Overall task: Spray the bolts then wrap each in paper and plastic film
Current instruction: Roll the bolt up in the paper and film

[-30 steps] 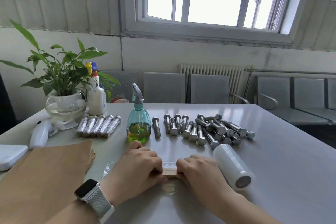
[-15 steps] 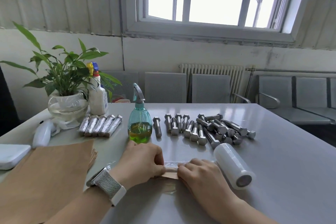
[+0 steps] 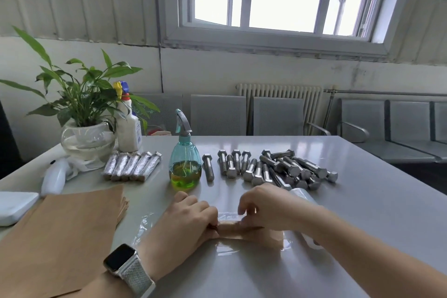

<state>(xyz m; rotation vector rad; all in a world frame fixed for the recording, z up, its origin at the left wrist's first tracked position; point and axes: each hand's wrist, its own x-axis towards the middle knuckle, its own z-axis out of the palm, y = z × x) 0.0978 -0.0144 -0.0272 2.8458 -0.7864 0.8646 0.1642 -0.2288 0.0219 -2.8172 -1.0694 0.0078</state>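
Brown paper-wrapped bolt (image 3: 238, 227) stays pinched by the left hand (image 3: 187, 221) while the right hand (image 3: 267, 208), fingers curled, has lifted clear film (image 3: 228, 215) over it toward twelve o'clock, so film-wrapping looks underway.

Glossy grey table (image 3: 362, 213); shiny metal bolts (image 3: 271, 169) at twelve o'clock; matt brown paper (image 3: 60, 232) at nine; clear plastic spray bottle (image 3: 185, 164).

Left hand: the left hand (image 3: 186, 221) was curled on one end of the paper-wrapped bolt (image 3: 232, 228).
Right hand: the right hand (image 3: 268, 208) pinched plastic film (image 3: 227, 215) over it.
Surface: loose bolts (image 3: 273, 169), a spray bottle (image 3: 185, 164) and wrapped bolts (image 3: 131, 168) were laid on the surface (image 3: 362, 201).
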